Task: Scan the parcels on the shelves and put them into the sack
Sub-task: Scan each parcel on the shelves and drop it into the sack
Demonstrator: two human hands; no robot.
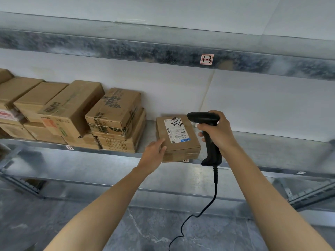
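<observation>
At the near edge a grey marbled floor (199, 232) is seen, blurred towards the corners. Both forearms are cut off by the bottom of the frame. A black cable (215, 192) is seen dropping from the scanner and curling out of view at the bottom edge, so its far end is not shown.

The left hand (154, 152) is placed on the near-left corner of the parcel (181, 144). The thumb is laid on the top face and the fingers are curled against the near side, so the corner is gripped. The fingertips are partly hidden behind the hand.

The scanner (212, 151) is gripped by the right hand (220, 132), which is closed round the handle, and the black head is held just over the far-right corner of the parcel. Whether the trigger is pressed cannot be told.

The parcel, a flat brown carton, is set on the metal shelf (262, 146), with its near edge over the shelf's front lip. A white label (176, 131) is stuck on its top face; the small print cannot be read.

To the left, apart from the parcel, stacked cardboard boxes (72, 115) are ranged along the same shelf, the leftmost cut off by the frame.

Farthest and highest, the upper shelf (126, 46) is seen bearing a small tag (207, 59) with handwriting that is hard to make out.
</observation>
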